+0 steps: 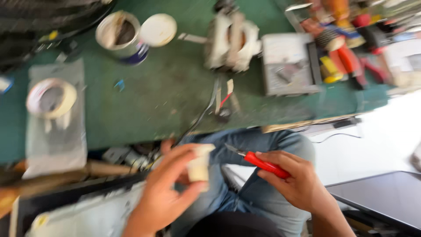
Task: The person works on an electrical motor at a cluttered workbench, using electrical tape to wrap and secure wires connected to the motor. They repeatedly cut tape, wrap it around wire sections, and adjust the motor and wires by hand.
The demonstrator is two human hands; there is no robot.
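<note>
My left hand (169,184) pinches a small cream-coloured block-shaped piece (199,163) between thumb and fingers, above my lap. My right hand (291,177) grips a red-handled tool (265,164) whose thin metal tip (231,149) points left toward the cream piece and stops just short of it. Both hands hover over my jeans (263,140), below the front edge of a green workbench (149,105). The frame is blurred by motion.
On the bench stand an open tin (120,35) with its lid (158,29) beside it, a tape roll (51,97) on a clear bag, a white motor-like part (232,41), a grey meter box (289,66) and red-handled tools (346,57). A dark panel (381,197) lies at lower right.
</note>
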